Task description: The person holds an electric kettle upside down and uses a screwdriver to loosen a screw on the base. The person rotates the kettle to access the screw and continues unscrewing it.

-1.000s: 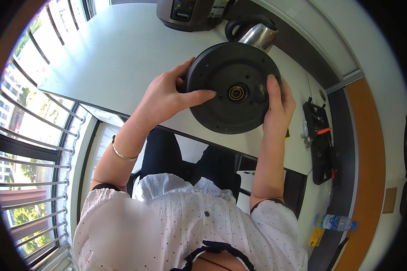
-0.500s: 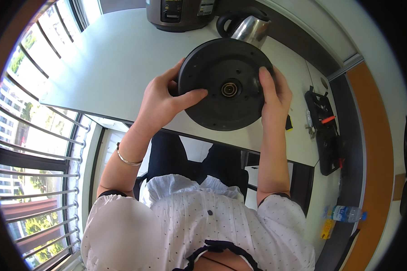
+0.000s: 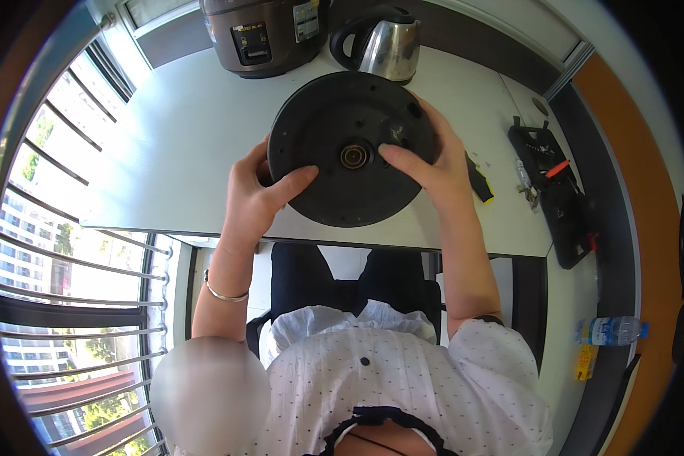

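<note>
Both hands hold up a round black kettle base (image 3: pixel 342 199), its face with small holes and a ringed metal connector in the middle turned toward me. My left hand (image 3: pixel 254 197) grips the left edge, with the thumb lying on the face and the fingers behind it. On the right edge, my right hand (image 3: pixel 444 163) has its thumb pressed near the central connector; its other fingers go behind the rim. A steel kettle (image 3: pixel 391 53) with a black handle stands on the table just beyond the base.
A brown rice cooker (image 3: pixel 262 38) stands at the back of the white table (image 3: pixel 167 152). To the right lie a black-and-yellow tool (image 3: pixel 479 181), an open black tool case (image 3: pixel 551 182) with an orange-handled tool (image 3: pixel 557 169), and a plastic bottle (image 3: pixel 612 331). A barred window is on the left.
My right thumb has slid from the base's right edge inward, close to the central connector. The view has shifted, so the kettle and rice cooker show more fully.
</note>
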`<state>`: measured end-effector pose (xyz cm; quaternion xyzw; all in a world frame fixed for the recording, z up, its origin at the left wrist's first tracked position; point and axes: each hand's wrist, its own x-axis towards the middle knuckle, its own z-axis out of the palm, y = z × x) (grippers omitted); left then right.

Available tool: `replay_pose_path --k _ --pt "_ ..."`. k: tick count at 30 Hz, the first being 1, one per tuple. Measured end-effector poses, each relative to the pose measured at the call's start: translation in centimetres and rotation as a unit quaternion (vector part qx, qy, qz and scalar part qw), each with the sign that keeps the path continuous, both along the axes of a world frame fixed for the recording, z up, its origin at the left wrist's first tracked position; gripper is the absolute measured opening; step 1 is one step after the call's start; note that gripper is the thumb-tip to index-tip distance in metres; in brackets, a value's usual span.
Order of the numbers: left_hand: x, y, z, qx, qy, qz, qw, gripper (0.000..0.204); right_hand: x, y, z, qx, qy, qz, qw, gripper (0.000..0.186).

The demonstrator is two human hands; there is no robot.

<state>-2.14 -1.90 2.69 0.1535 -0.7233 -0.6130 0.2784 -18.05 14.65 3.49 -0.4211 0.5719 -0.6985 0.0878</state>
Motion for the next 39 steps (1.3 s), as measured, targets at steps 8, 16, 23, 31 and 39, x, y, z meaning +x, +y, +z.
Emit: replay_pose_path --k 8,16,23,31,39 --pt "0.1 0.6 0.0 0.013 0.024 -0.012 1.0 0.052 -0.4 0.1 -0.1 0.007 -0.009 0.016 1.0 0.068" --pt "-0.1 0.6 -0.1 0.0 0.015 -0.002 1.0 0.059 -0.4 0.0 -0.1 -0.013 -0.032 0.031 0.999 0.066" --pt "0.1 0.6 -0.1 0.002 0.022 0.002 1.0 0.061 -0.3 -0.2 -0.3 -0.001 -0.022 0.021 1.0 0.067" --pt "-0.5 0.5 -0.4 0.009 0.042 0.007 0.999 0.051 -0.5 0.0 -0.2 0.004 0.023 0.008 1.0 0.074" --pt "-0.3 -0.3 -0.7 -0.014 0.014 0.055 0.998 0.04 -5.8 6.2 0.9 0.123 0.111 -0.151 0.975 0.025"
